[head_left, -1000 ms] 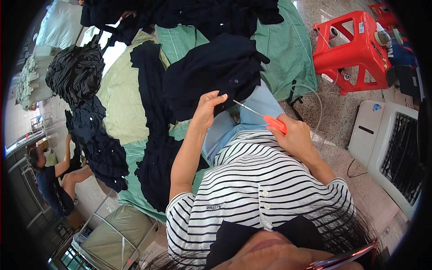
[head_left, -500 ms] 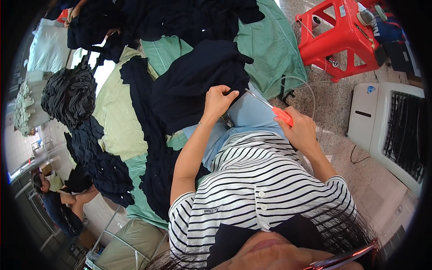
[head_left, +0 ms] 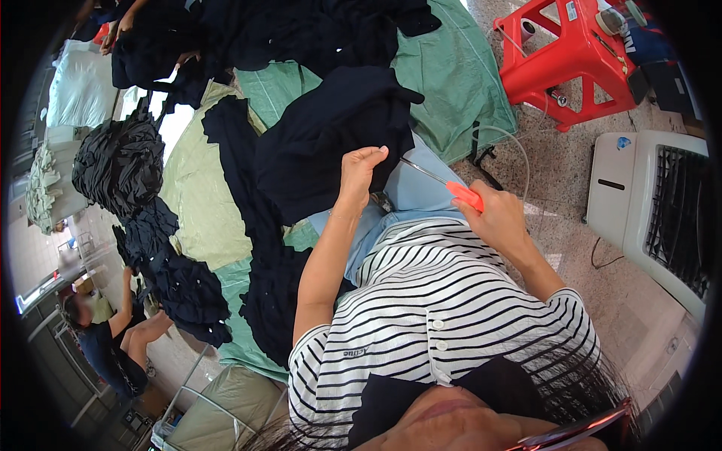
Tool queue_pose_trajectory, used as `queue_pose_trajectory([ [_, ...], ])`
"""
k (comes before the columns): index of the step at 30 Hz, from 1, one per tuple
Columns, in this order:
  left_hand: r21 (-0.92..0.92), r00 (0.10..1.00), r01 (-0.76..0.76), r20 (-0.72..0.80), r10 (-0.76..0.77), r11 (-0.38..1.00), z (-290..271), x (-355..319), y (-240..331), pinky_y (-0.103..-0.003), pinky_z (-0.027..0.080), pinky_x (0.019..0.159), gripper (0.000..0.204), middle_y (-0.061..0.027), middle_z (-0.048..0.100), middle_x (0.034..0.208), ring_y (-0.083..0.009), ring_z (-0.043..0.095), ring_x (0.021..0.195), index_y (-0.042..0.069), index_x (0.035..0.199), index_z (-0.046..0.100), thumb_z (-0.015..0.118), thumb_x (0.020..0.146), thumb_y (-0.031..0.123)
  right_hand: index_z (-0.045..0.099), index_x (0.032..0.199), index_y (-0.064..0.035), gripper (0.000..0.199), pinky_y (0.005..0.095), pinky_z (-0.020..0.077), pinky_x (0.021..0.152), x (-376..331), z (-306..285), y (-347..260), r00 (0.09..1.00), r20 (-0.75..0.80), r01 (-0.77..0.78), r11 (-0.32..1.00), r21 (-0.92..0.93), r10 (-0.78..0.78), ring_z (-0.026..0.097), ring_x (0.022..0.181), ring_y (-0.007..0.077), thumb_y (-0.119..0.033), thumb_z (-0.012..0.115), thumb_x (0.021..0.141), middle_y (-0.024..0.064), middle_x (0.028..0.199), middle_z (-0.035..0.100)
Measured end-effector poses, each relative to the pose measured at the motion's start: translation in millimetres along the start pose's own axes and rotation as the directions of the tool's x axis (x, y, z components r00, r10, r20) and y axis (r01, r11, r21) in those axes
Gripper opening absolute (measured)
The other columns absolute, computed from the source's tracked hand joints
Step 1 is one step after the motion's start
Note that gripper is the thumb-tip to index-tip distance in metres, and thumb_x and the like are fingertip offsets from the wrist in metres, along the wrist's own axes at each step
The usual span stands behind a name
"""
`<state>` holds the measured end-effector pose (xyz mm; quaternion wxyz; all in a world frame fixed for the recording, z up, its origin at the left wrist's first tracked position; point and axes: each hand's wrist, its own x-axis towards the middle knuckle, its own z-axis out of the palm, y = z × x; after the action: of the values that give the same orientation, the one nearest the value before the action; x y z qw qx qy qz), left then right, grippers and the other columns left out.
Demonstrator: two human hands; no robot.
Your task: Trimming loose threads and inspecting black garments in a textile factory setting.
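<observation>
A dark navy garment lies bunched over my lap. My left hand is closed at its near edge, thumb and fingers pinched on the cloth. My right hand grips a slim tool with an orange handle and a long, thin metal shaft. The shaft slants up and left over my blue jeans, its tip close to the garment's edge and just right of my left fingers. Whether the tip touches the cloth, I cannot tell.
Dark garments are heaped ahead on a green sheet, with more piles at left. A red stool holds small items at far right, above a white air cooler. Another person sits at lower left; another's hands show at upper left.
My right hand and the tool have shifted slightly left. My left thumb has moved a little up and left. The seated person at lower left has raised an arm toward the dark pile.
</observation>
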<state>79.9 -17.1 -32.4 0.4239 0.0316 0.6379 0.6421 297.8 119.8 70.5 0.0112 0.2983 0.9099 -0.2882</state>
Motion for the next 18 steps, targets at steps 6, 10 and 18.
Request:
queue_pose_trajectory([
  [6, 0.660, 0.893, -0.379, 0.078, 0.443, 0.649, 11, -3, -14, -0.036, 0.046, 0.069, 0.029, -0.0062, 0.065, 0.091, -0.0220, 0.058, 0.079, 0.000, 0.094, 0.065, 0.073, 0.084, 0.025, 0.062, 0.090, -0.0079, 0.033, 0.0471, 0.0468, 0.053, 6, -1, 0, 0.992, -0.091, -0.078, 0.992, 0.102, 0.088, 0.063, 0.061, 0.0395, -0.040, 0.070, 0.087, 0.0167, 0.064, 0.063],
  [10, 0.944, 0.736, -0.328, 0.271, 0.620, -0.023, 51, -15, 10, -0.043, 0.050, 0.081, 0.099, -0.0156, 0.043, 0.133, -0.0361, 0.050, 0.109, 0.005, 0.144, 0.037, 0.087, 0.063, 0.034, 0.063, 0.094, -0.0087, 0.032, 0.0475, 0.0459, 0.055, 18, -12, 14, 0.939, -0.264, -0.168, 0.963, 0.213, 0.222, 0.063, 0.066, 0.0427, -0.039, 0.070, 0.088, 0.0189, 0.067, 0.062],
  [18, 0.797, 0.707, -0.594, 0.452, 0.543, 0.109, 43, 11, 17, -0.038, 0.047, 0.082, 0.029, -0.0122, 0.055, 0.094, -0.0329, 0.053, 0.100, 0.002, 0.089, 0.065, 0.059, 0.063, -0.007, 0.065, 0.096, -0.0090, 0.033, 0.0473, 0.0471, 0.059, 28, -19, 33, 0.898, -0.359, -0.197, 0.962, 0.190, 0.255, 0.063, 0.071, 0.0435, -0.041, 0.069, 0.089, 0.0203, 0.072, 0.065],
])
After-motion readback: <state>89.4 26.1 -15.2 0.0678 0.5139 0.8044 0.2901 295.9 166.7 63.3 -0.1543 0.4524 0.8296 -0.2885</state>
